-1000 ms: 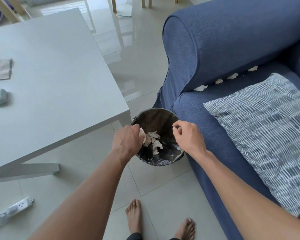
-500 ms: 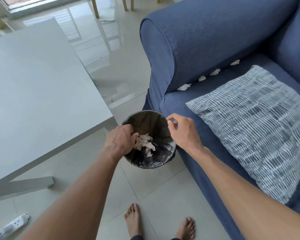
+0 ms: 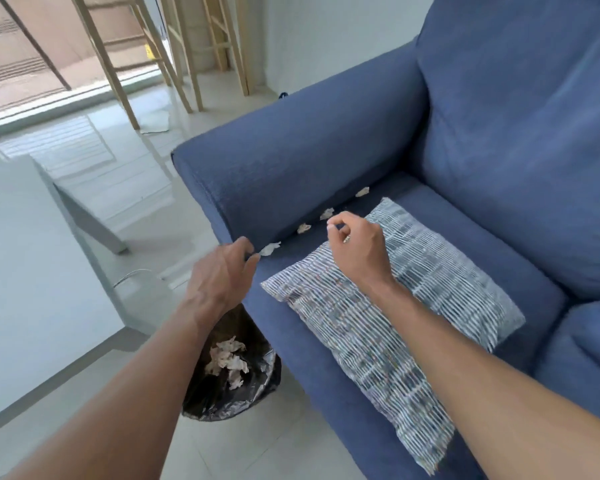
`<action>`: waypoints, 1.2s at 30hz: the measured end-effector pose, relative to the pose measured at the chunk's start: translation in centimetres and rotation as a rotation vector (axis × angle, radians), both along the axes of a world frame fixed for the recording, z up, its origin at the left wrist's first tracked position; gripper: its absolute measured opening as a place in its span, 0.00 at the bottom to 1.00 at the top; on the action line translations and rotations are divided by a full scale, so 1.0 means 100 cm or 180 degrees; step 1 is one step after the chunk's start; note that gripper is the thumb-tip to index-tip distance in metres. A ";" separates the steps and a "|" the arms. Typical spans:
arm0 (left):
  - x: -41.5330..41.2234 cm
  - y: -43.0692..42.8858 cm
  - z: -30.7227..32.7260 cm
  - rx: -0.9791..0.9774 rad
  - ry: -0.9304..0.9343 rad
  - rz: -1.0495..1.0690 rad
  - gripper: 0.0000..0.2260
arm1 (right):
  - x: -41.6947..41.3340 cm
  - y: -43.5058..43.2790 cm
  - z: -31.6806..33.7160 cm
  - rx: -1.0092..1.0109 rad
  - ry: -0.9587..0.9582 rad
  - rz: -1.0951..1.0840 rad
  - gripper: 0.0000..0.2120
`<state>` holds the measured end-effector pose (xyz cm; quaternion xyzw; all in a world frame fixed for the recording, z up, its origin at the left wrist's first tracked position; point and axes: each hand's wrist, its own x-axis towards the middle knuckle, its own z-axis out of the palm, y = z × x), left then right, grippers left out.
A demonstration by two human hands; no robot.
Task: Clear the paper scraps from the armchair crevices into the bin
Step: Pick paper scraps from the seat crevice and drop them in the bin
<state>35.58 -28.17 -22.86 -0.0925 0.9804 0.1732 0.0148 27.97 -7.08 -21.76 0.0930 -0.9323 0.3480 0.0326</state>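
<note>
white paper scraps (image 3: 270,249) line crevice diagonally | left hand (image 3: 222,275) open | right hand (image 3: 357,247) pinched, empty

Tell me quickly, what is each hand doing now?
Left hand: open, empty, fingers reaching the nearest paper scrap.
Right hand: fingertips pinched together; whether it holds anything cannot be told.

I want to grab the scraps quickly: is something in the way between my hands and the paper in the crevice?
Nothing visible. The left hand almost reaches the nearest scrap; the right hand hovers beside the pillow.
</note>
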 end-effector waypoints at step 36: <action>-0.254 0.143 -0.113 -0.2496 -0.1316 -0.2244 0.26 | -0.294 0.058 -0.172 0.0589 -0.2031 -0.0970 0.21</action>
